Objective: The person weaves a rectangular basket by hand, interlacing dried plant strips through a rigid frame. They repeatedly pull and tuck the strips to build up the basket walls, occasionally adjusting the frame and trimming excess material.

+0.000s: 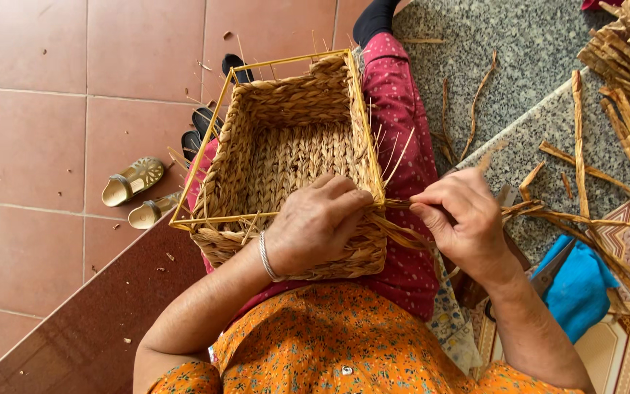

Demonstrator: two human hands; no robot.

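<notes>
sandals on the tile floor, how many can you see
2 gold sandals: one lies on the tiles left of the woven basket, the other just below it, nearer the basket's corner. Dark footwear behind the basket is partly hidden.

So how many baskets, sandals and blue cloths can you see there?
Basket: 1, on the lap, with the left hand gripping its near rim and the right hand pulling a straw strand
Sandals: 2, gold, on the tiled floor
Blue cloth: 1
Total: 4

soft even daylight, faint shadows, sharp focus
</notes>
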